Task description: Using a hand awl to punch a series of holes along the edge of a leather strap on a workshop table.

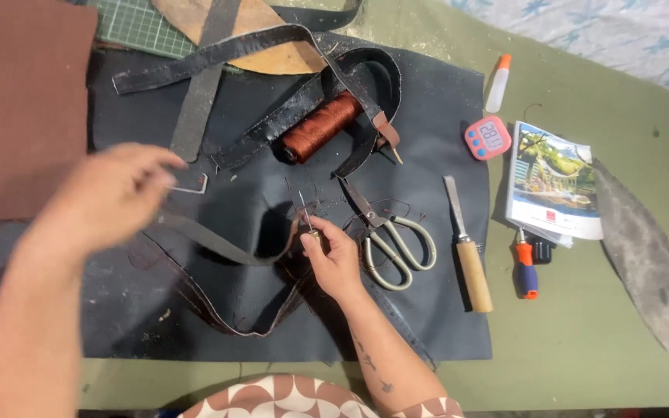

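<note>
A green surface [582, 340] carried a dark leather sheet [443, 310] strewn with straps and tools. The right hand [333, 259] pinched a thin needle-like tool [304, 210] upright between thumb and fingers, touching a dark strap [218, 246] that curved across the sheet's middle. The left hand [110, 193], blurred, hovered over the strap's left end near a small metal piece [193, 183]; whether its fingers gripped anything could not be told. Scissors [392, 240] lay just beside the right hand, a spool of brown thread [320, 126] above.
</note>
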